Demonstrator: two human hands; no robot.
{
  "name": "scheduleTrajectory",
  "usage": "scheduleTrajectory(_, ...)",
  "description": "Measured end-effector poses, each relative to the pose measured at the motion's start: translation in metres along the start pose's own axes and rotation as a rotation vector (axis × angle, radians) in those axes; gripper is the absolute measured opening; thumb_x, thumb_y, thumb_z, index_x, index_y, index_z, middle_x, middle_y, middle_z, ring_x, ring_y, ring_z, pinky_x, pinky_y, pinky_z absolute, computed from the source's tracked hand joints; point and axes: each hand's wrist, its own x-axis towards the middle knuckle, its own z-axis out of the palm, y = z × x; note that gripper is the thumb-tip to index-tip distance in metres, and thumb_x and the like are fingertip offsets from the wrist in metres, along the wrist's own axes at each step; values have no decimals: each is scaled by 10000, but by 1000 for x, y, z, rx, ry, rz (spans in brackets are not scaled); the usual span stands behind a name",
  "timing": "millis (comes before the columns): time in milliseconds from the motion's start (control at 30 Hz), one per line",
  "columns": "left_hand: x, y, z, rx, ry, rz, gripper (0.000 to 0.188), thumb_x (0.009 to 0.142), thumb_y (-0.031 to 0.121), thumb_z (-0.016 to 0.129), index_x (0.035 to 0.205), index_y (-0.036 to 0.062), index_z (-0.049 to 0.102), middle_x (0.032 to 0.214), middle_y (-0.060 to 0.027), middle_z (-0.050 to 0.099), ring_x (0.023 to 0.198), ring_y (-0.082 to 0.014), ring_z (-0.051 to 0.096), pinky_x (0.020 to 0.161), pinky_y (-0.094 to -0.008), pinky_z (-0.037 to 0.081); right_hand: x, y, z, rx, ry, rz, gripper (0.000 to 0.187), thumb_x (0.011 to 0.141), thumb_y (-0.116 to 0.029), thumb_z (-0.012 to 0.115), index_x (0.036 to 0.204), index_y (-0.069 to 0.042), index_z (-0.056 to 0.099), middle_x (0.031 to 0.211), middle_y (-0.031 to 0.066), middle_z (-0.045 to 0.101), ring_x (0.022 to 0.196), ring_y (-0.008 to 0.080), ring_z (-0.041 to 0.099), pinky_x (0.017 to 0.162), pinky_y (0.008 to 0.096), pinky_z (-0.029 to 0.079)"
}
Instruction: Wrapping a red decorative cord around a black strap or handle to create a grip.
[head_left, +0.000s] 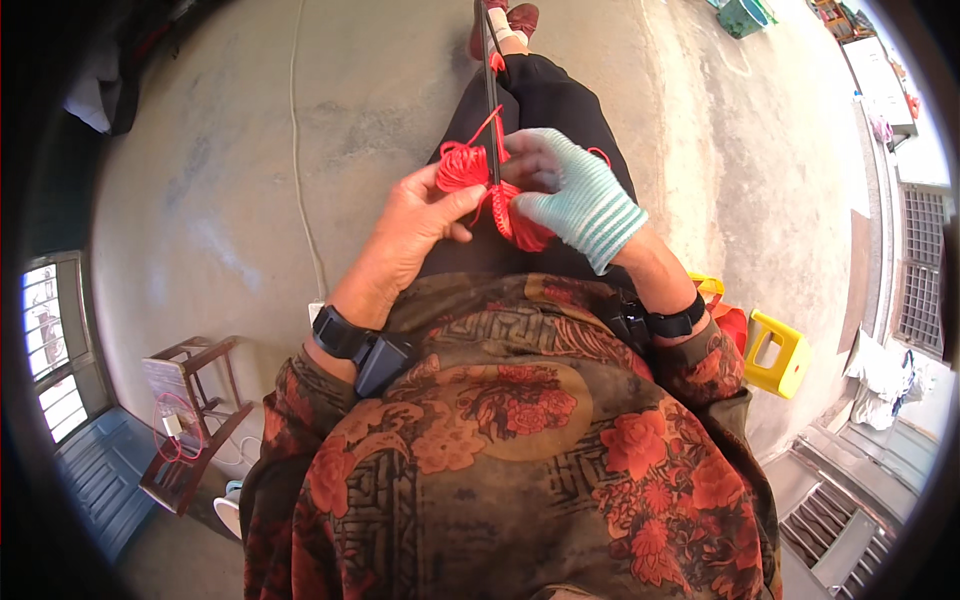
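A thin dark bar [491, 90] runs away from me above my black-trousered legs. At its near end, loops of red cord [463, 166] fan out on the left, and another red bundle [529, 234] hangs on the right, with a braided-looking strip between them. My bare left hand [412, 215] is closed on the left loops, its thumb by the bar. On the right, my right hand [585, 195] wears a pale teal striped glove. Its fingers curl at the cord beside the bar, slightly blurred, with the thumb touching the right bundle. A loose strand sticks up across the bar.
A yellow plastic stool [776, 354] stands at my right beside a red-and-yellow item. To the left is a tilted wooden stool [190, 420] with a small white device and pink cord. A pale cable [293, 130] crosses the concrete floor. A green bucket [742, 17] sits far right.
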Motion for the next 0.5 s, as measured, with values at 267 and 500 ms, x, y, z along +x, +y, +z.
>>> scheduleTrajectory(267, -45, 71, -67, -629, -61, 271, 398, 1033, 276, 544, 1368, 62, 529, 1310, -125, 615, 1102, -212, 618, 860, -316, 541, 5, -27, -32, -328, 271, -196, 737, 740, -217, 874, 1342, 18, 518, 1321, 202, 615, 1237, 279, 598, 1056, 365, 476)
scheduleTrajectory(500, -135, 171, -87, -715, -519, 628, 353, 993, 150, 540, 1300, -20, 507, 1127, -144, 576, 1062, -270, 563, 910, -402, 495, 40, -59, 13, -994, 5, -742, 507, 752, -371, 807, 1106, -37, 665, 1112, 161, 661, 1057, 372, 624, 946, 425, 495)
